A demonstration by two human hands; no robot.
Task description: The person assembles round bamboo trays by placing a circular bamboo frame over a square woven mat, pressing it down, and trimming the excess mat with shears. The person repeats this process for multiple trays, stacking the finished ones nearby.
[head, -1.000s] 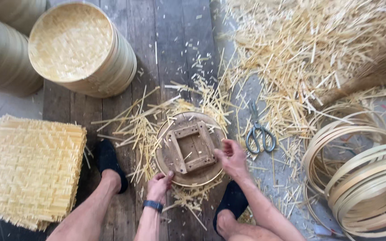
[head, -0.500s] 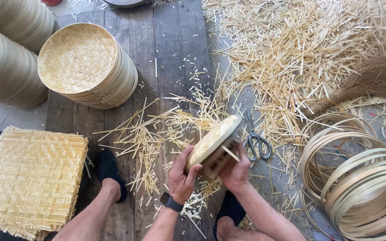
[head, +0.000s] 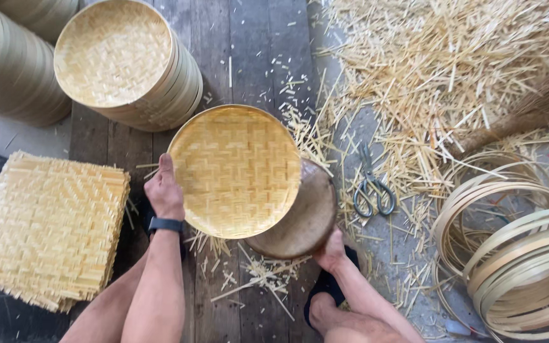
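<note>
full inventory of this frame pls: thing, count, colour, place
woven tray: 1, pale yellow, centre, held at its left rim
round wooden form: 1, brown, under the tray's right side, held at its lower edge
stack of finished trays: 1 stack, pale yellow, upper left
further tray stacks: count unclear, tan, far left edge
pile of square woven mats: 1 pile, pale yellow, left
scissors: 1 pair, grey metal, right of the form
bamboo hoops: many, tan, lower right
bamboo offcuts: heap, straw yellow, upper right, scattered over the plank floor
wristwatch: 1, black, left wrist
left hand: on the tray's rim
right hand: on the form's edge
</note>
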